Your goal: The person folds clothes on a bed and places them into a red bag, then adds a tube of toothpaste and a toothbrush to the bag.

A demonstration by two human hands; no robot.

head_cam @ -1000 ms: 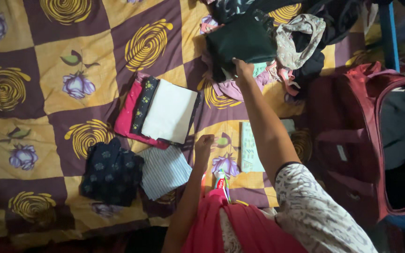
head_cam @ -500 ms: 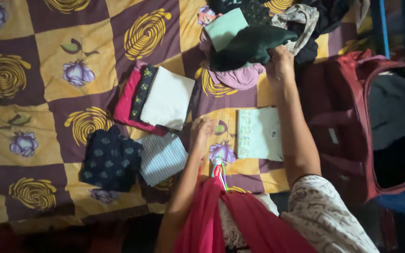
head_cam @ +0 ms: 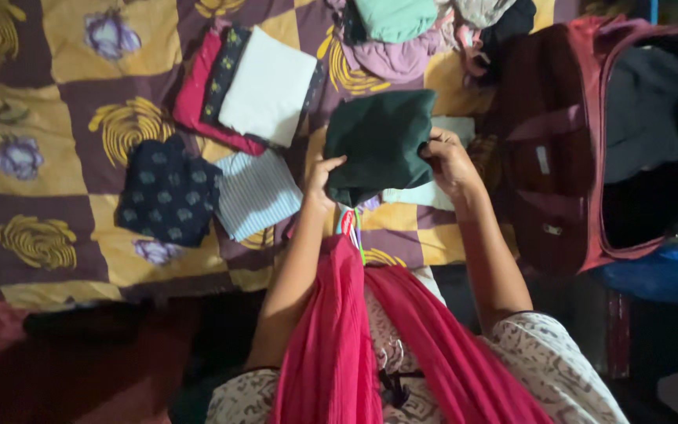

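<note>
A folded dark green garment [head_cam: 380,141] is held up over the bed between both hands. My left hand [head_cam: 321,179] grips its lower left edge. My right hand [head_cam: 449,161] grips its right edge. Under it lies a folded pale green cloth [head_cam: 433,195] on the yellow and purple patterned bedspread [head_cam: 64,126]. A red scarf [head_cam: 339,330] hangs from my chest below the hands.
Folded clothes lie left of the hands: a white piece [head_cam: 267,86] on red and black ones, a striped piece [head_cam: 254,192], a dark floral piece [head_cam: 166,192]. A loose clothes heap [head_cam: 406,31] sits at the top. An open maroon bag [head_cam: 590,141] stands at the right.
My right hand pulled the dark green garment from the heap down toward me. My left hand rose and took hold of its other edge. The view shifted down.
</note>
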